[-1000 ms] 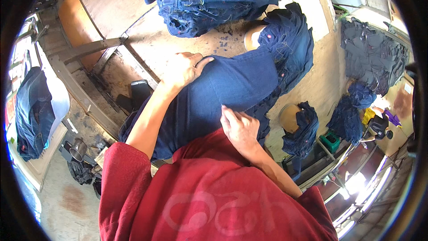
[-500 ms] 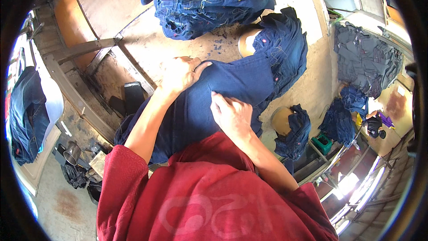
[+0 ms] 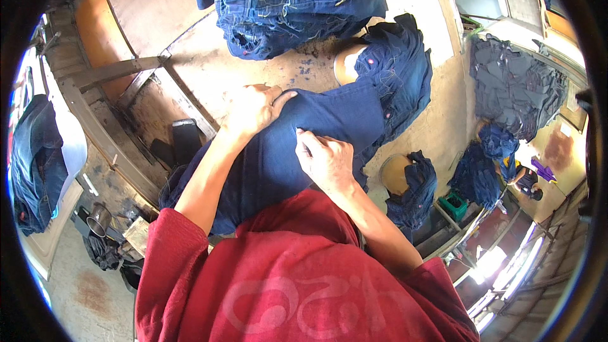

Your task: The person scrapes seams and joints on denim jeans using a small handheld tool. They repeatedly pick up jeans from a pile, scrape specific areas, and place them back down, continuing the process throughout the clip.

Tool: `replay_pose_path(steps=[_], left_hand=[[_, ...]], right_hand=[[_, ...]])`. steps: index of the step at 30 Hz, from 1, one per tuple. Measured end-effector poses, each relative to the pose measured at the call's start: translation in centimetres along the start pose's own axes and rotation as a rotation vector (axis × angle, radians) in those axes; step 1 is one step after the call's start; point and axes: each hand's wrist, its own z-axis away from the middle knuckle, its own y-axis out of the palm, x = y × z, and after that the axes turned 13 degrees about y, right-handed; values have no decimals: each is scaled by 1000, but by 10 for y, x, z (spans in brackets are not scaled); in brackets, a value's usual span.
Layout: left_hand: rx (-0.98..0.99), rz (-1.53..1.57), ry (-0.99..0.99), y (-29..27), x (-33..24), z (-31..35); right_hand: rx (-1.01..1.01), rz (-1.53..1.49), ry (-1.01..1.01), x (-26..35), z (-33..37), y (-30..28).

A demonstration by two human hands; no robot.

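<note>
Across my front lies a dark blue denim garment (image 3: 266, 168), probably jeans, stretched smooth in the middle and bunched towards the lower left. My left hand (image 3: 253, 111) is closed on its far edge, thumb lying along the top of the cloth. On the middle of the denim rests my right hand (image 3: 324, 158), fingers curled and thumb pressed against the forefinger. Whatever is pinched there is hidden or too small to make out. Just beyond my right hand, more dark jeans (image 3: 399, 69) hang in a heap over a round, pale support (image 3: 348, 66).
A thick stack of blue jeans (image 3: 297, 3) sits on the worn tabletop (image 3: 253, 73) ahead. Further right are a second draped round support (image 3: 395, 174), a green crate (image 3: 452, 205), grey garments (image 3: 516, 88) and another person (image 3: 527, 180). Folded jeans (image 3: 38, 158) lie far left.
Both hands keep nearly the same place on the denim. The whole view has shifted slightly, and the person at far right has changed posture a little.
</note>
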Motion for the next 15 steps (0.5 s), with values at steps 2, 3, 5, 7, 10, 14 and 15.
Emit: replay_pose_path(steps=[2, 3, 5, 7, 10, 14, 15], left_hand=[[29, -1, -21, -2, -2, 2], [32, -10, -23, -2, -3, 2], [19, -18, -15, -4, -2, -1], [-10, -9, -2, -4, -3, -1], [-2, -15, -5, -3, -3, 0], [-10, -34, 4, 0, -1, 1], [-13, -24, 2, 0, -1, 1]], right_hand=[[86, 27, 31, 1, 13, -14], [131, 33, 47, 2, 15, -18], [30, -84, 77, 2, 8, -12], [5, -146, 86, -1, 0, -4], [47, -26, 44, -2, -5, 0], [88, 39, 93, 2, 6, -9], [102, 29, 111, 3, 6, -12]])
